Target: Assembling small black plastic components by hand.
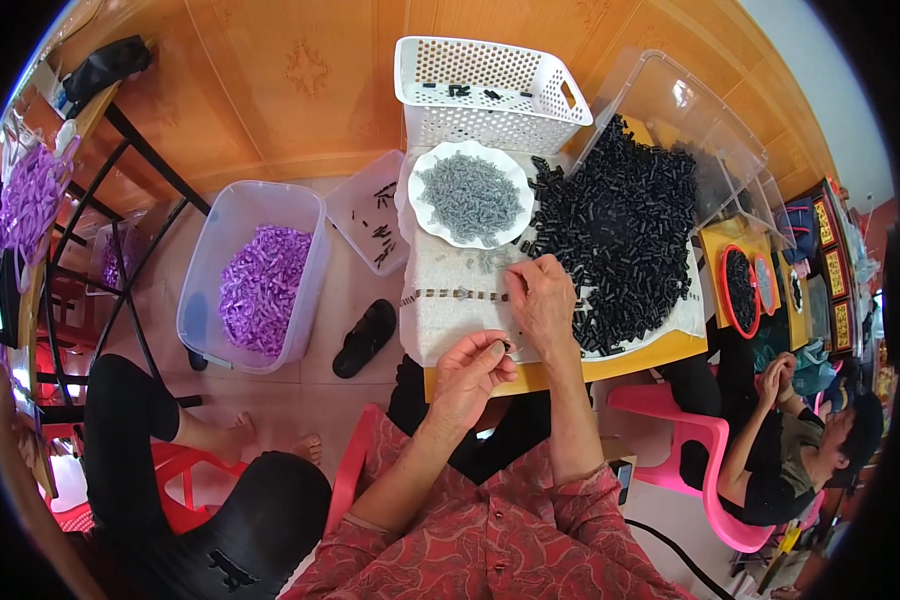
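My left hand [470, 378] is closed near the table's front edge, thumb and fingers pinching a small black piece [507, 346]. Just ahead and to the right, my right hand [545, 303] hovers over or rests on the white cloth [445, 335], its fingers pinched together; what they hold, if anything, is hidden. A few clear pieces [485, 261] lie on the cloth beyond its fingertips. To its right spreads a big heap of short black tubes [625, 235]. Farther back, a white scalloped plate [425, 228] bears a pile of small clear grey pieces [472, 197].
A white perforated basket [490, 125] stands at the back, beside a tilted clear bin [735, 150]. On the floor at left is a clear tub [315, 260] of purple pieces [265, 290]. People sit on both sides, one on a pink chair [710, 465] at right.
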Action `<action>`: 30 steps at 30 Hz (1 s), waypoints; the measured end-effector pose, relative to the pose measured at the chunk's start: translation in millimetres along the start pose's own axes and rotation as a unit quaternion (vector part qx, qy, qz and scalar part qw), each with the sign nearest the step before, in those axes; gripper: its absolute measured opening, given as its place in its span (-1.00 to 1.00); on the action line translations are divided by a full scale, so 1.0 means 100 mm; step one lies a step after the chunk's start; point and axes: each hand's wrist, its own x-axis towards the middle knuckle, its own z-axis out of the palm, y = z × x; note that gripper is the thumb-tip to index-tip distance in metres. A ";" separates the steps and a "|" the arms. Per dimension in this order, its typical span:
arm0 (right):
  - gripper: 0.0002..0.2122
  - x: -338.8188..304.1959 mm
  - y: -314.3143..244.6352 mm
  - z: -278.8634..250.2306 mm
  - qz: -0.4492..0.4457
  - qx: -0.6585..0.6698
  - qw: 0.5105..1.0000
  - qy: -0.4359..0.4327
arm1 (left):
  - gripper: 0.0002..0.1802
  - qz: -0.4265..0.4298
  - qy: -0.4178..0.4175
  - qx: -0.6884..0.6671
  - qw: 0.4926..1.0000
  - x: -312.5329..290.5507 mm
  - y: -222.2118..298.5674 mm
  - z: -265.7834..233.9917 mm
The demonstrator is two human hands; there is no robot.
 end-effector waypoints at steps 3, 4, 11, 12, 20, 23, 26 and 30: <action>-0.91 0.05 -0.03 0.00 -0.011 -0.009 1.000 0.004 | -0.79 0.000 0.002 -0.001 1.000 0.00 0.00 0.00; -0.91 0.06 -0.06 -0.02 -0.003 -0.008 1.000 -0.001 | -0.79 0.000 0.003 -0.001 1.000 0.00 0.01 0.00; -0.90 0.06 -0.04 0.00 0.014 0.019 1.000 -0.020 | -0.79 -0.003 0.002 0.004 1.000 0.01 0.00 0.01; -0.90 0.06 -0.04 0.01 0.014 0.020 1.000 -0.020 | -0.79 0.000 -0.001 0.003 1.000 0.01 0.00 0.00; -0.95 -0.03 -0.01 -0.05 -0.020 0.013 1.000 -0.007 | -0.77 -0.005 0.002 -0.013 1.000 0.00 0.03 -0.01; -0.93 -0.16 -0.06 -0.19 0.007 0.048 0.998 -0.031 | -0.76 -0.002 0.003 -0.026 1.000 0.00 0.04 0.01; -0.95 -0.32 -0.08 -0.31 0.031 0.130 0.990 -0.037 | -0.76 0.007 0.005 -0.040 0.999 -0.01 0.05 0.03; -0.95 -0.51 -0.26 -0.56 0.052 0.212 0.974 -0.060 | -0.76 0.015 0.013 -0.069 0.997 0.00 0.07 0.03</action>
